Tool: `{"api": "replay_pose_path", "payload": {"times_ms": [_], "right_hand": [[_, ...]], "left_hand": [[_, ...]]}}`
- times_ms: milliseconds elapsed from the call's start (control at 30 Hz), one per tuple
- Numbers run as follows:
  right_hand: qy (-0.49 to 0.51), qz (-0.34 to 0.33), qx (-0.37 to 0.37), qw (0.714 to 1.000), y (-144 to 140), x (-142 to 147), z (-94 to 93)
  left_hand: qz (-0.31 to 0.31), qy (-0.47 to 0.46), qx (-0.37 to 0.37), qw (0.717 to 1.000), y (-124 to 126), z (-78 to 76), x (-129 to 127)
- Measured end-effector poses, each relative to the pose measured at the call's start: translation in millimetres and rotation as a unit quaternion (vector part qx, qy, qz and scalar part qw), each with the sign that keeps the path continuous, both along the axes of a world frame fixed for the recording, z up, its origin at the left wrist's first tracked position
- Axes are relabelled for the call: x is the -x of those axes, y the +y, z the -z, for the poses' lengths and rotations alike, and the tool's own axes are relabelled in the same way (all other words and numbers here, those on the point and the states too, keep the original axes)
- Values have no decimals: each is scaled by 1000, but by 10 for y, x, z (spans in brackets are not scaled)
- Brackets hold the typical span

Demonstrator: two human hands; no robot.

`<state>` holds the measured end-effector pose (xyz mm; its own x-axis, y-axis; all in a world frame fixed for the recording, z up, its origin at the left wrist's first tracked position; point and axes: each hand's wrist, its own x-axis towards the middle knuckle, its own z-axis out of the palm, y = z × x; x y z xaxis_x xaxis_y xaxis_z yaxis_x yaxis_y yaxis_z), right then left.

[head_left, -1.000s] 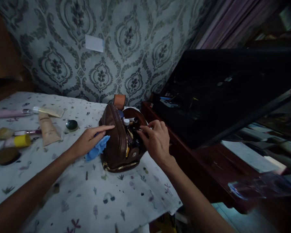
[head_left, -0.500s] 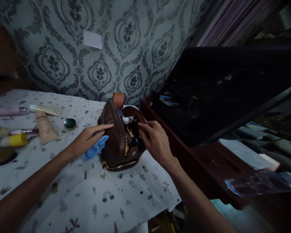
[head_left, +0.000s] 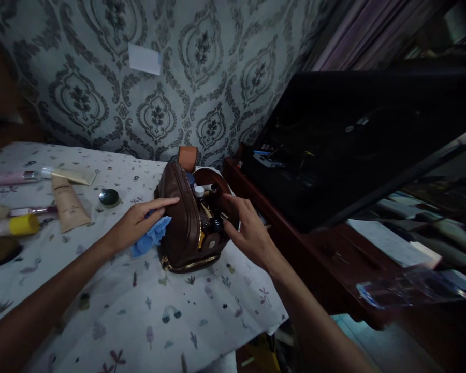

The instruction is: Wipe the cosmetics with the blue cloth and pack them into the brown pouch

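1. Left hand: fingers stretched flat against the left wall of the brown leather zip-top toiletry pouch, pressing rather than grasping; probably there to brace the pouch and keep its mouth from sagging shut.
2. Under the same palm, a crumpled blue cloth, pinched loosely between the hand and the pouch wall, tail lying on the tabletop.
3. Right hand: fingers spread and half curled at the right lip of the pouch, touching or just above the rim; nothing visibly held, so released as far as can be told.
4. Pouch standing upright on its base near the right edge of the tabletop, zip open, orange-brown leather tab sticking up at the far end.
5. Inside the mouth: small white-capped bottle and several dark tubes packed upright, seemingly so each stays reachable from above; details too dim to name.
6. Further left on the floral white cloth: beige squeeze tube, round dark green lidded jar, yellow-capped tube, pink slim tube, laid flat and well apart from the pouch.
7. Right of the tabletop: dark red wooden cabinet carrying a large black open case.
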<state>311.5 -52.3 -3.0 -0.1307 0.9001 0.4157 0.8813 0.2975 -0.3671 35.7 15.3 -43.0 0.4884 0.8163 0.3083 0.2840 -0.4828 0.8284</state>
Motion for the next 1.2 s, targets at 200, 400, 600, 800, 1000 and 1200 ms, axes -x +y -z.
{"api": "replay_pose_path", "payload": {"times_ms": [200, 400, 600, 800, 1000, 1200], "right_hand": [[26, -10, -15, 1000, 28, 43, 88], [44, -19, -9, 999, 32, 12, 137], [46, 10, -67, 997, -30, 63, 236], [-26, 16, -170, 985, -114, 198, 336], [-77, -18, -194, 978, -274, 342, 354], [-59, -52, -220, 972, -330, 427, 378]], "left_hand": [[-2, -6, -12, 1000, 6, 19, 12], [7, 8, -19, 1000, 34, 38, 69], [8, 8, -17, 1000, -12, 32, 83], [-26, 73, -52, 996, -77, 56, 97], [-59, 193, -146, 968, -133, -124, 76], [-9, 352, -334, 874, -254, -534, -218]]}}
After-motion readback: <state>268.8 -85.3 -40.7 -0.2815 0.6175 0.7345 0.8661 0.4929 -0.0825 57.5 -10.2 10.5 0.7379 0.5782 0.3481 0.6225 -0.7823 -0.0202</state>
